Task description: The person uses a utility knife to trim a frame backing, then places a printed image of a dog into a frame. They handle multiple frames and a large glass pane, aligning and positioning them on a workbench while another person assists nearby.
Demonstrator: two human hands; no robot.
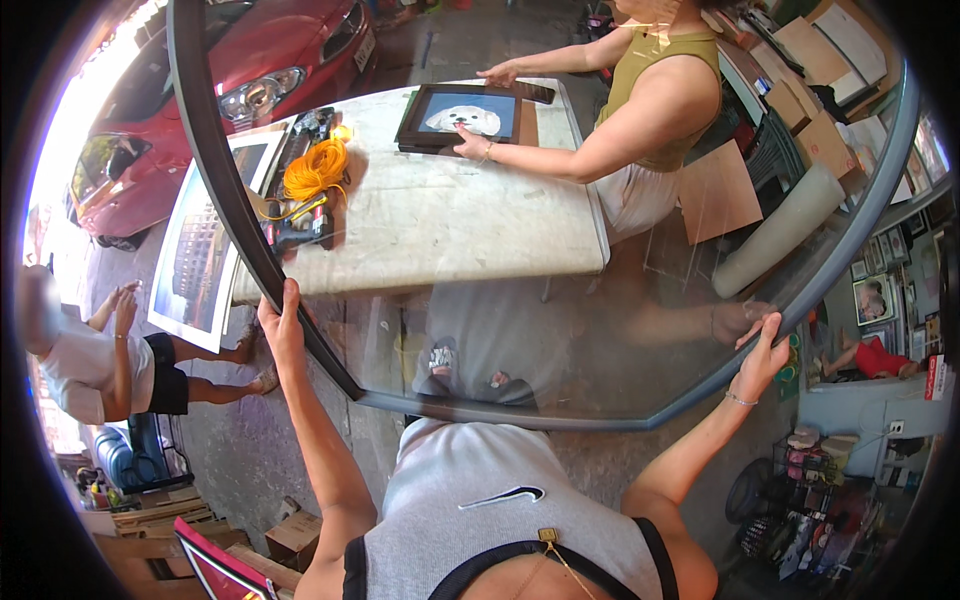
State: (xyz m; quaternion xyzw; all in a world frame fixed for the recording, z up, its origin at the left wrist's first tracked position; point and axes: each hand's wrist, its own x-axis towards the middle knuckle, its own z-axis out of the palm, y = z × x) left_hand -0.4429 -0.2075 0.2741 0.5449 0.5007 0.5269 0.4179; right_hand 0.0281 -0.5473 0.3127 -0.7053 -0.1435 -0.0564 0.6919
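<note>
I hold a large clear glass pane in a dark frame (pixel 520 412) upright in front of me, one hand on each side. My left hand (pixel 284 325) is closed on its left edge, thumb pointing up. Around the lower right edge, my right hand (pixel 758 365) is closed, with a bracelet at the wrist. Through the glass shows a pale-topped table (pixel 480 220). On its far side a co-worker in a green sleeveless top (pixel 665 95) has both hands at a black-framed picture of a white dog (pixel 462 120).
Orange cord (pixel 316 170) and a power tool (pixel 300 225) lie at the table's left end, beside large prints (pixel 195 255). A red car (pixel 270 50) stands far left. Another person (pixel 105 365) is at left. A pale roll (pixel 780 230) leans at right; a cardboard box (pixel 296 538) sits lower left.
</note>
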